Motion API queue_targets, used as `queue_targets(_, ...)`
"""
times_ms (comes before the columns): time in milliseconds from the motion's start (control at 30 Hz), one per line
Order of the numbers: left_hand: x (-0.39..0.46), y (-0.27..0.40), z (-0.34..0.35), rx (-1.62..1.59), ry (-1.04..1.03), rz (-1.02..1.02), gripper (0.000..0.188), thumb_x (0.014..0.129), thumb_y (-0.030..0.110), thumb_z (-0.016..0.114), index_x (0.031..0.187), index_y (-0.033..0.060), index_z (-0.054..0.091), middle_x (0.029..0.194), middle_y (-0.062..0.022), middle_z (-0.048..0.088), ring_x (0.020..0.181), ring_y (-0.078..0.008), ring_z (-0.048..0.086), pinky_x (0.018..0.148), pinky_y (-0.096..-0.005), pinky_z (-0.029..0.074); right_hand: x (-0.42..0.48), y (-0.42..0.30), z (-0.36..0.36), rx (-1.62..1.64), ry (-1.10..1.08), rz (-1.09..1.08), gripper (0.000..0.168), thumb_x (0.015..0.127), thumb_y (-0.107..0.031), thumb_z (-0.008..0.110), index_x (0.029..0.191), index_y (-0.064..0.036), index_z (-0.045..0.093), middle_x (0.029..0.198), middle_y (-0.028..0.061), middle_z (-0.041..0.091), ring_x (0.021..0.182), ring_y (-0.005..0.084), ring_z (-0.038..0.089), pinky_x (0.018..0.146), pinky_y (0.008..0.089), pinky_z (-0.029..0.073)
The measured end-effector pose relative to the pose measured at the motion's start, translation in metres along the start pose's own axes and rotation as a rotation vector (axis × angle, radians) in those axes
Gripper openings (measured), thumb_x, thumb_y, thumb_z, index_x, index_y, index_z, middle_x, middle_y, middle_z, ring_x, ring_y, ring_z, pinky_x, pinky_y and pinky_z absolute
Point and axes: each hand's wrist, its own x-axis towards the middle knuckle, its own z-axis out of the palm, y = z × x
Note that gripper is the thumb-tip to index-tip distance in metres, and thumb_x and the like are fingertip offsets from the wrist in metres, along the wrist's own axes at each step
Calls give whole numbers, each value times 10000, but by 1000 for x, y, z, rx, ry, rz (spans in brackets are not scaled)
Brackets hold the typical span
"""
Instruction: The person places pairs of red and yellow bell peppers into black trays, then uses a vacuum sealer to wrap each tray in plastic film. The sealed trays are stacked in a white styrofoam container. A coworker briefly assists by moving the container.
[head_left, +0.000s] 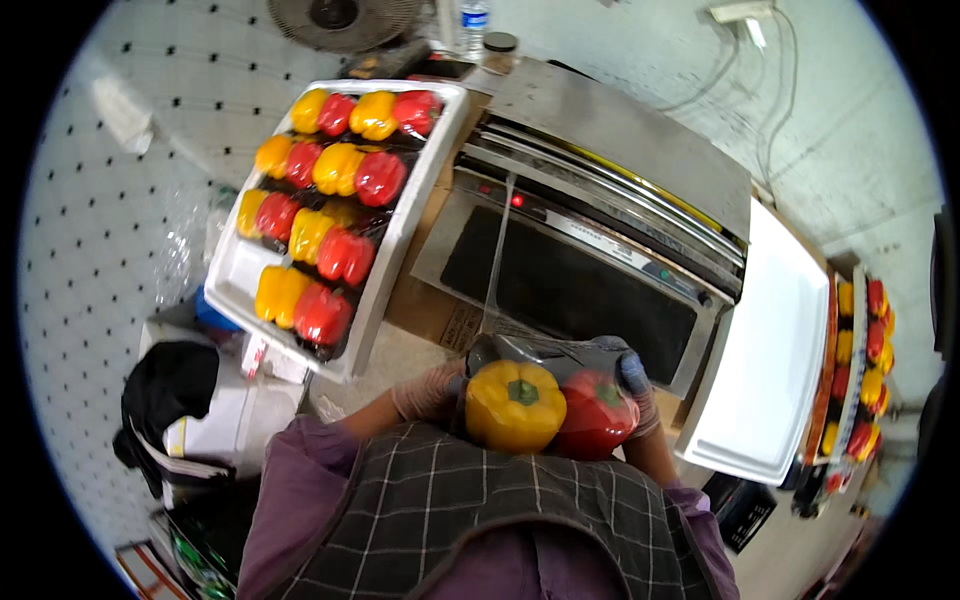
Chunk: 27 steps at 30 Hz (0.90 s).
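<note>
A black tray (491, 355) with a yellow bell pepper (514, 412) and a red bell pepper (596, 416) is held close to my apron, stems facing up. My left hand (429, 391), gloved, grips the pack's left end; its fingertips are hidden. On the right end, my gloved right hand (637, 386) wraps around the edge beside the red pepper. Clear cling film covers the pack, gathered in folds along its far side. From there a twisted strand of film (501, 247) stretches up to the wrapping machine (600, 225), crossing its dark hot plate (592, 281).
At left, a white foam box (405, 247) holds several wrapped pepper packs. On the right stands another white foam box (765, 360), with more packed peppers (874, 375) beyond. A bottle (474, 26), a jar (500, 51) and a fan (341, 19) stand at the back.
</note>
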Motion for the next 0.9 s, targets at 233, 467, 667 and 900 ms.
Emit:
queue_targets(233, -18, 8, 17, 84, 279, 333, 596, 879, 470, 456, 1219, -19, 456, 1210, -140, 512, 1146, -214, 466, 992, -340, 344, -4, 30, -14, 113, -105, 221, 363, 796, -92, 627, 1131, 2, 524, 1106, 106, 572, 996, 201, 553, 875, 313, 445)
queue_targets(467, -55, -67, 61, -401, 131, 435, 825, 829, 657, 349, 1371, 42, 265, 1399, -111, 317, 1268, -231, 340, 1057, -346, 268, -3, 57, -7, 646, -222, 444, 572, 836, -434, 551, 1234, -35, 458, 1235, 153, 500, 1133, 290, 482, 987, 414, 362)
queue_targets(667, -71, -43, 43, -214, 345, 724, 743, 856, 597, 380, 1378, 81, 259, 1401, -90, 316, 1275, -223, 332, 1073, -384, 235, 31, 97, 57, 236, -103, 346, 736, 790, -625, 481, 1284, -83, 412, 1320, 124, 433, 1207, 279, 414, 1044, 437, 276)
queue_targets(900, -168, 18, -54, -684, 396, 925, 658, 865, 527, 445, 1320, 61, 347, 1317, -147, 422, 1200, -331, 420, 1030, -492, 303, 96, 184, 154, -210, -329, 62, 515, 896, -420, 476, 1294, -101, 399, 1266, 72, 474, 1169, 202, 447, 999, 383, 356)
